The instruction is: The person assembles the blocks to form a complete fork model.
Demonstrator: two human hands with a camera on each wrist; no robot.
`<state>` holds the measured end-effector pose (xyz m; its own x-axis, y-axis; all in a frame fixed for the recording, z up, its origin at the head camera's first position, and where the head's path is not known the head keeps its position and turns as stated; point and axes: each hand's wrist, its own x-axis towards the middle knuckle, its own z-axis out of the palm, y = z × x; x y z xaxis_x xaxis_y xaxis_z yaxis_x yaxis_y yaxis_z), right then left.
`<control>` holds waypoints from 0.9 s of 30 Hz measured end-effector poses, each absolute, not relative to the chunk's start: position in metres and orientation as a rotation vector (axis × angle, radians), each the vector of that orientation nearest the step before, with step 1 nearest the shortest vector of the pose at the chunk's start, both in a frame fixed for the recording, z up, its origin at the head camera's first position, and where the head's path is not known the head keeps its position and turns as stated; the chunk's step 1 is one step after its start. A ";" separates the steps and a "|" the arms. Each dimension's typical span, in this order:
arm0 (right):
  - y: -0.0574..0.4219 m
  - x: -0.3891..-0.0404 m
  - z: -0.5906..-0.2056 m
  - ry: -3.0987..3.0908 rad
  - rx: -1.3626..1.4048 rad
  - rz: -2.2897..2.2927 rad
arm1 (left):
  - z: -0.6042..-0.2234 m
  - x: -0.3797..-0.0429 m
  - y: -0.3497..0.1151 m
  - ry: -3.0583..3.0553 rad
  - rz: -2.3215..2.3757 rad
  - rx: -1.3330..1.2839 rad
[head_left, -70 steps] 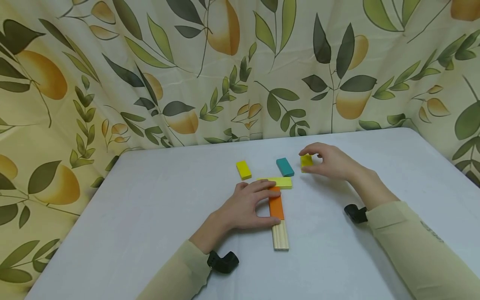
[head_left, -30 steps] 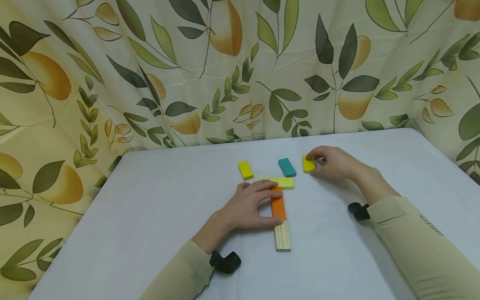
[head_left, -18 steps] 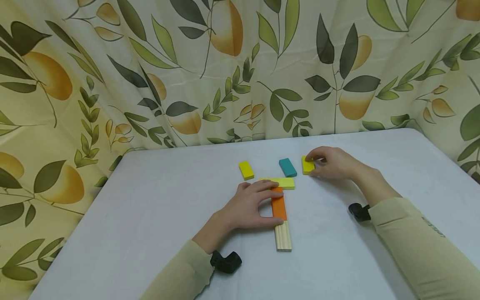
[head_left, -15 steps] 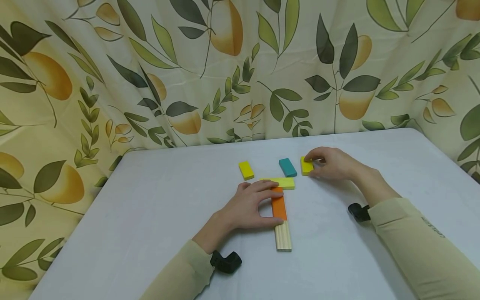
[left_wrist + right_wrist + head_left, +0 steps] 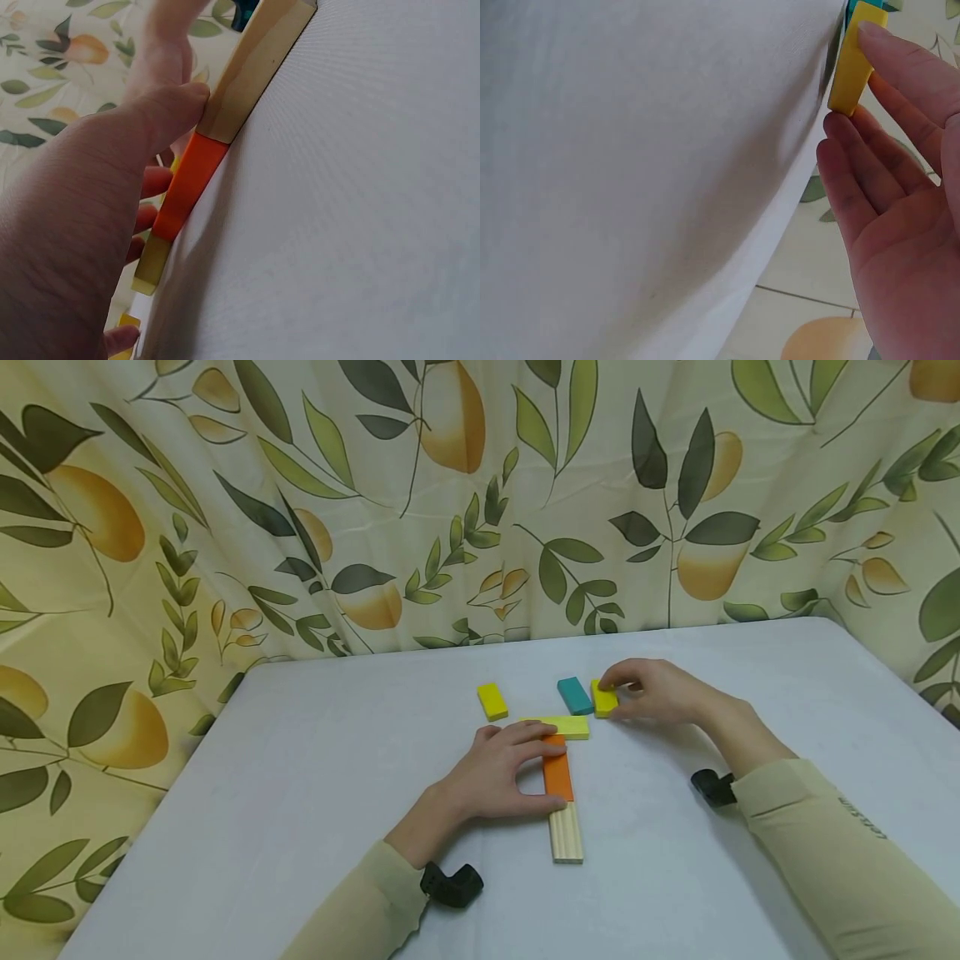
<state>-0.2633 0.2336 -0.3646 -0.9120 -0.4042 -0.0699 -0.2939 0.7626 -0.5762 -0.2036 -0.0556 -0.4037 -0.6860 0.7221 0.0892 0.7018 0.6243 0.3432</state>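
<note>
My right hand (image 5: 660,692) pinches a yellow wooden block (image 5: 604,700) between thumb and fingers, just right of a teal block (image 5: 575,695). In the right wrist view the yellow block (image 5: 857,58) stands in front of the teal one. Spread over a T-shaped row of blocks, my left hand (image 5: 498,774) rests with fingers fairly straight. Its fingertips touch the yellow-green crosswise block (image 5: 572,727) and the orange block (image 5: 557,778). Its thumb lies where the orange block meets the plain wood block (image 5: 566,835). The left hand covers the crosswise block's left end.
Another yellow block (image 5: 492,702) lies left of the teal one, beyond the left hand. All the blocks are on a white-covered table (image 5: 315,743). Behind its far edge hangs a fruit-and-leaf patterned curtain (image 5: 450,552).
The right hand has brought the yellow block left and slightly nearer, from apart from the teal block to close beside it. The left hand and the T-shaped row stay in place.
</note>
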 end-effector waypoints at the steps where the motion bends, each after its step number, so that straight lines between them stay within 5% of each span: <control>1: 0.233 -0.263 -0.364 2.768 -0.568 -0.853 | -0.404 -0.204 -0.056 2.780 0.549 1.219; 27: 0.215 -0.266 -0.364 2.755 -0.657 -0.853 | -0.403 -0.203 -0.057 2.790 0.536 1.241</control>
<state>-0.2657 0.2151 -0.3640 -0.8853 -0.4630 -0.0428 -0.3578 0.7371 -0.5732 -0.2029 -0.0570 -0.4030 -0.6788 0.7274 0.1010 0.7131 0.6200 0.3274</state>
